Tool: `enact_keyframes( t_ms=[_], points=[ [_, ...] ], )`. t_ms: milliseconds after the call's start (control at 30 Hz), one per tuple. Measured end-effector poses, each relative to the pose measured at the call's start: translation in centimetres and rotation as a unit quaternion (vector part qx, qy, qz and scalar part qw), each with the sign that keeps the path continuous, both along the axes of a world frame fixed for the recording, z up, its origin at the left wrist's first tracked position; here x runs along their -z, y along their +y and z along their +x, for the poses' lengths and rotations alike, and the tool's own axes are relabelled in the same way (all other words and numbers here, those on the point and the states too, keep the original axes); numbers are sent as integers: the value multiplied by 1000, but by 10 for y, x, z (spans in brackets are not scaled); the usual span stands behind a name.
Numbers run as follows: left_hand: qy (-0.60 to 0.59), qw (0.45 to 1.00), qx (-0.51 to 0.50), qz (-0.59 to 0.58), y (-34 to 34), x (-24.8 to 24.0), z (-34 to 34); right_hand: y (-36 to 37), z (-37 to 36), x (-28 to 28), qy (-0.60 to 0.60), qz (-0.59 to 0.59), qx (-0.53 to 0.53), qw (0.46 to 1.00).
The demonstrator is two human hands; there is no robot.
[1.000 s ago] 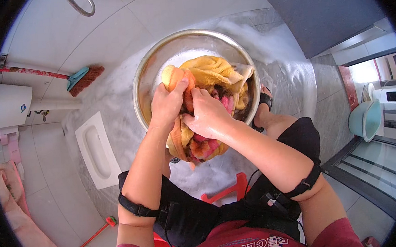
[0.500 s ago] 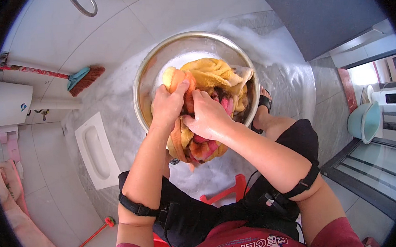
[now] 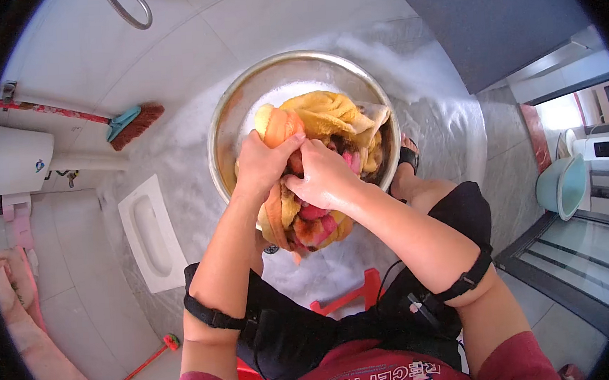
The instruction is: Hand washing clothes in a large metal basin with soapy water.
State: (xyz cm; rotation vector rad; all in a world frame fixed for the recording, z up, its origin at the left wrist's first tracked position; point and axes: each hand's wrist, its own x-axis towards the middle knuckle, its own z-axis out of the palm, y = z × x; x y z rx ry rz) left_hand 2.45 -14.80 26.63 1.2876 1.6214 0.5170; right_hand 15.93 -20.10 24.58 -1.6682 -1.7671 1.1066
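Observation:
A wide metal basin [image 3: 223, 118] holds soapy foam and a bunched, wet plush blanket [image 3: 324, 111], yellow with orange edging and pink and brown patches. Part of the blanket hangs over the basin's near rim. My left hand [image 3: 266, 163] is closed round a rolled orange-and-yellow fold that sticks up past the fingers. Close against it, my right hand [image 3: 324, 174] grips the same blanket, its thumb bent toward the left hand. The fingertips of both hands are partly hidden in the cloth.
Foamy water covers the floor round the basin. A white squat toilet [image 3: 153, 232] lies to the left, with a broom [image 3: 134, 124] beyond it and a red-handled brush [image 3: 150, 359] nearer. At right stands a light blue tub [image 3: 571, 187]. Under me is a red stool [image 3: 354, 296].
The hands have drawn slightly closer together on the orange fold, the right thumb and fingers shifting a little. The blanket otherwise lies much the same.

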Motion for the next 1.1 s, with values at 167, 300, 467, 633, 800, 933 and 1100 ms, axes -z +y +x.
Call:
enact_keyframes(
  t_ms=[167,300,467,633,800,933,1100],
  points=[
    [0,995,-74,66,-10,-22,-1,14,12,-20,8,-17,-28,999],
    [-37,985,-122,120,-22,-29,-13,5,14,-26,70,26,-3,997],
    [148,966,-12,213,-49,-55,8,-14,4,-30,115,115,29,986],
    [218,913,113,326,-40,-117,81,-9,41,-48,274,179,114,938],
    [251,869,199,377,-20,-182,132,11,67,-84,430,300,152,838],
    [241,848,292,371,0,-183,150,34,80,-63,542,275,190,771],
    [361,819,372,246,30,-144,144,46,80,-10,423,193,251,849]
  ],
)
